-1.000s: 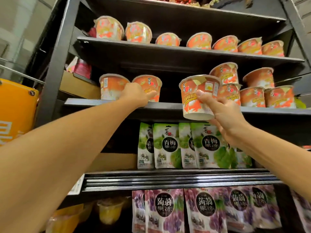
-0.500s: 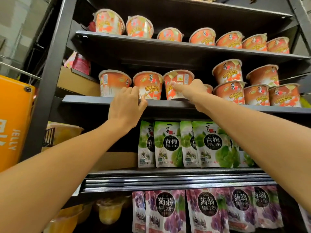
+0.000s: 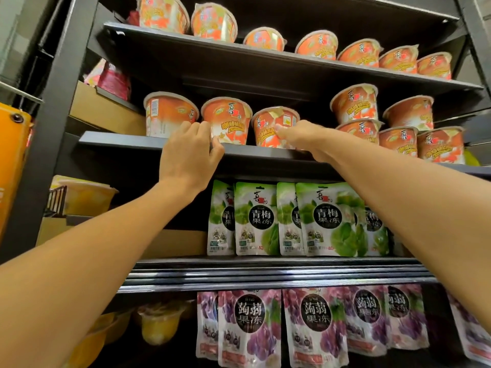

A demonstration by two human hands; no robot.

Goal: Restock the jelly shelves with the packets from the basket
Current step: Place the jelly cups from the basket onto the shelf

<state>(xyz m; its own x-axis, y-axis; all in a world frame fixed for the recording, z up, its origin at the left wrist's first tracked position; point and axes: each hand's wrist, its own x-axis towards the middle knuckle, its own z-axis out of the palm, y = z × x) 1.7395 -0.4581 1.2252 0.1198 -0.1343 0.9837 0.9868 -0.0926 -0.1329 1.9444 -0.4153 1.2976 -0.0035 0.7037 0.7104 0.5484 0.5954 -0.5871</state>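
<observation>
1. A dark metal rack [image 3: 53, 128] fills the view, seen from below, with an orange sign [image 3: 10, 166] at its far left edge.
2. Both hands reach up to the shelf [image 3: 265, 154] that carries orange jelly cups.
3. The left hand [image 3: 190, 155] lies with fairly straight fingers over the front lip of the shelf and holds nothing. Its thumb tip touches the base of the second cup [image 3: 228, 118].
4. The right hand [image 3: 303, 138] has its fingers curled round the front of the jelly cup [image 3: 268, 120]. This cup stands upright on the shelf, just beside the left thumb's cup. The right thumb is hidden.
5. Just beyond the left fingertips, on their outer side, stands the end cup [image 3: 170, 112], its printed panel facing out.
6. On the outer side of the right hand are stacked cups [image 3: 354, 104], two high.
7. Above both hands, a row of cups [image 3: 318, 46] lines the higher shelf.
8. Below the hands, between the forearms, hang green pouches [image 3: 329, 219]. Purple pouches [image 3: 308, 322] hang lower down.
9. Beside the left forearm sit yellow tubs [image 3: 87, 197].
</observation>
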